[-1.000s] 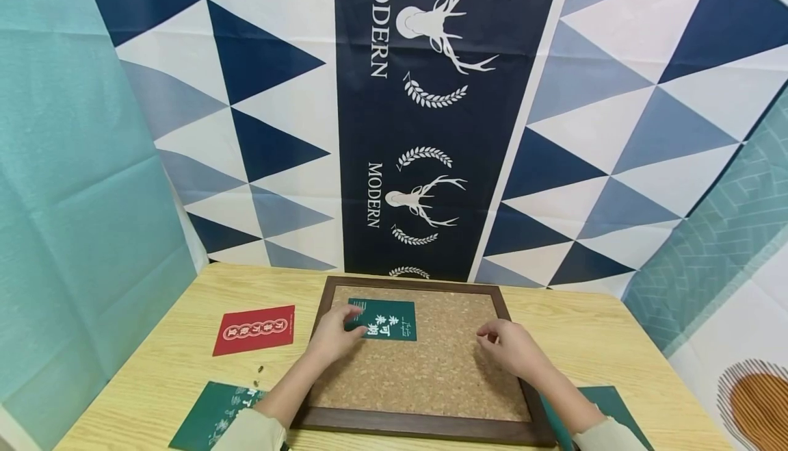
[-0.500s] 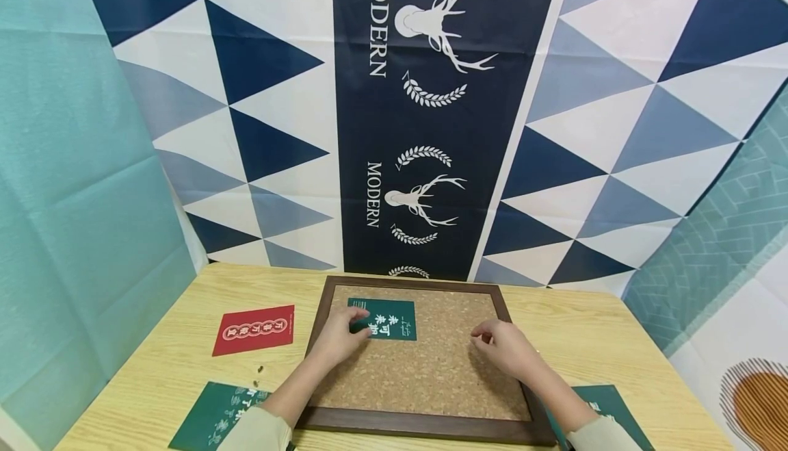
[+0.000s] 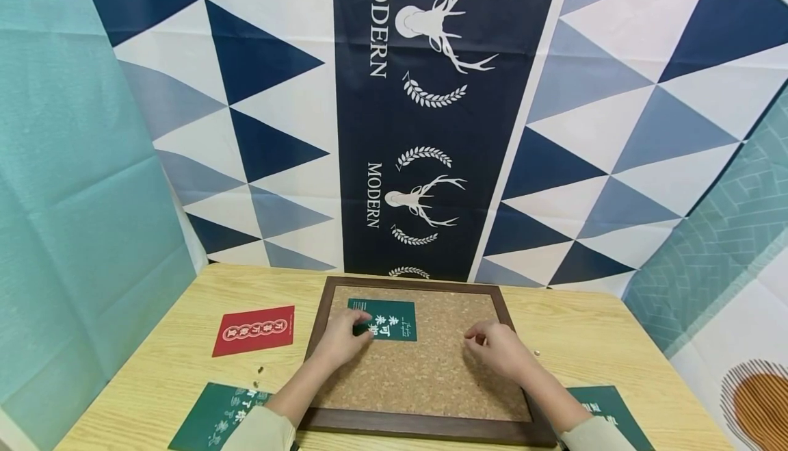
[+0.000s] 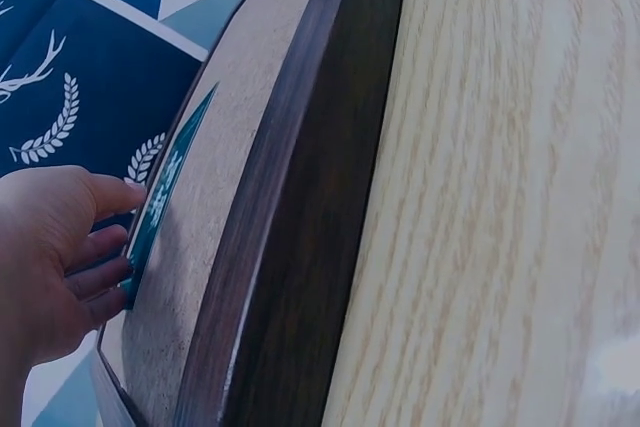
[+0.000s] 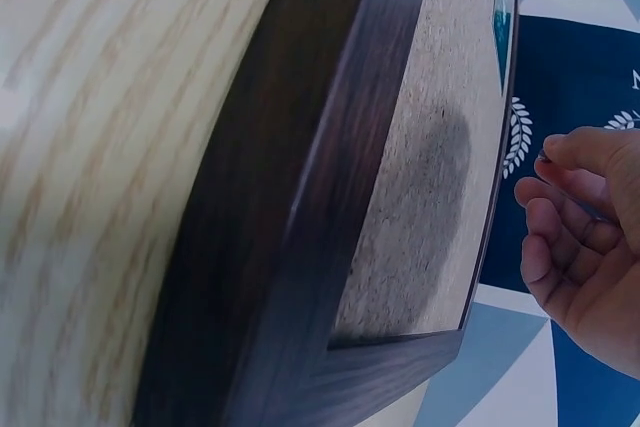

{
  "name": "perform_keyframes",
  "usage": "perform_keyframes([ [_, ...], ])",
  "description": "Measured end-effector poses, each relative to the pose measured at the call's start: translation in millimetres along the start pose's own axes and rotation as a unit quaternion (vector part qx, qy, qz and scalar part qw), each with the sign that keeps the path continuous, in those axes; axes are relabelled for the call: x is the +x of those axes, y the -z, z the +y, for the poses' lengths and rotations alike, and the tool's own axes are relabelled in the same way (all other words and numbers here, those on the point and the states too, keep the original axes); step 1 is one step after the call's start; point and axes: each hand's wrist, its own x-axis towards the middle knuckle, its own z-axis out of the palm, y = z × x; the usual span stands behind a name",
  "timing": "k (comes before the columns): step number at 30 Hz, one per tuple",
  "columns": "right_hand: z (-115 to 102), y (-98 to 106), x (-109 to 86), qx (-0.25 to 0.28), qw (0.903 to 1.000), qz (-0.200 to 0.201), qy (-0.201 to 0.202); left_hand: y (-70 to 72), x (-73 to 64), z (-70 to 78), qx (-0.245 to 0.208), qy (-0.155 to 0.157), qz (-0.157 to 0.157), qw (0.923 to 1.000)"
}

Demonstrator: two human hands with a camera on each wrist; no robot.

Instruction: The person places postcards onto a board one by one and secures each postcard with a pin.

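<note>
My left hand (image 3: 337, 338): thumb and fingers apart, loosely bent, at left end of green card (image 3: 397, 321); contact with it, cannot tell. Card lies on upper left of cork board (image 3: 425, 382), within brown frame (image 3: 425, 426). My right hand (image 3: 500, 350) above board's right part, thumb and forefinger pinching tiny dark object (image 5: 543, 157). Red card (image 3: 255, 330) on counter (image 3: 185, 352), left of board.

A booth, with cloths (image 3: 425, 129) hung around a table (image 3: 579, 328).

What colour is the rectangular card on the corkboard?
The card is dark green with white writing, clearest in the head view.
</note>
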Motion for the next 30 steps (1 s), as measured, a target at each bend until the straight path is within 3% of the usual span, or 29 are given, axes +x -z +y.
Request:
perform_keyframes([
  [13,-9,-4,3.3,0.006,0.9998,-0.012,-0.016,-5.4,-1.0,-1.8,0.043,-0.013,0.006,0.999],
  [20,-13,-6,5.0,0.025,0.9994,-0.024,-0.004,-7.4,-0.6,-1.7,0.049,-0.001,0.001,0.9988],
  [30,-18,-14,8.6,0.008,0.9997,-0.003,0.022,-9.1,-1.0,-2.2,0.063,-0.01,0.004,0.9979],
])
